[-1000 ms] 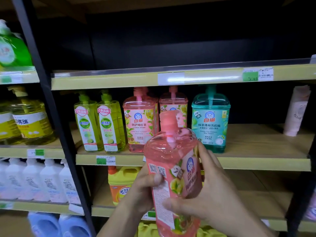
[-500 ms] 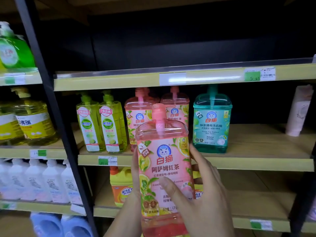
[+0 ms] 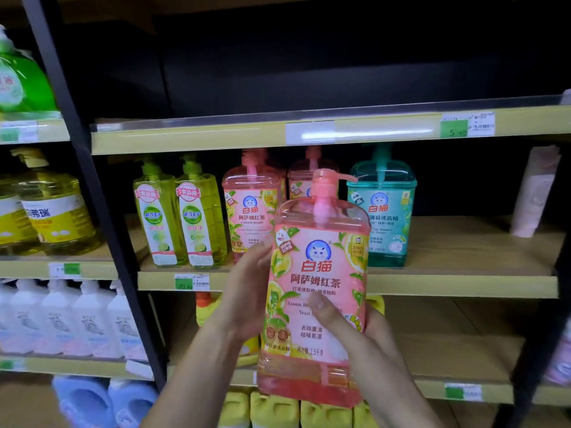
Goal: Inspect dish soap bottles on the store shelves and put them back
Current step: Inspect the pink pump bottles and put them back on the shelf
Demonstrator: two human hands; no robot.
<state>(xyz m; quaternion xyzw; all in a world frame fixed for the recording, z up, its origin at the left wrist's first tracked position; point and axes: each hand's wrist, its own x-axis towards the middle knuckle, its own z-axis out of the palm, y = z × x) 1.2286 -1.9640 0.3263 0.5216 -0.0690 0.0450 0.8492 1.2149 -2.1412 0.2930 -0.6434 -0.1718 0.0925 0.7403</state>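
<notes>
A large pink dish soap bottle point(image 3: 318, 291) with a pink pump top stands upright in mid-air in front of the middle shelf point(image 3: 457, 284), its cat-logo label facing the camera and its pump spout pointing right. On that shelf behind it stand two more pink bottles point(image 3: 251, 208), just to their right a teal bottle point(image 3: 386, 211) of the same squarish shape, and to their left two slim yellow-green bottles point(image 3: 182, 217) side by side, all upright.
</notes>
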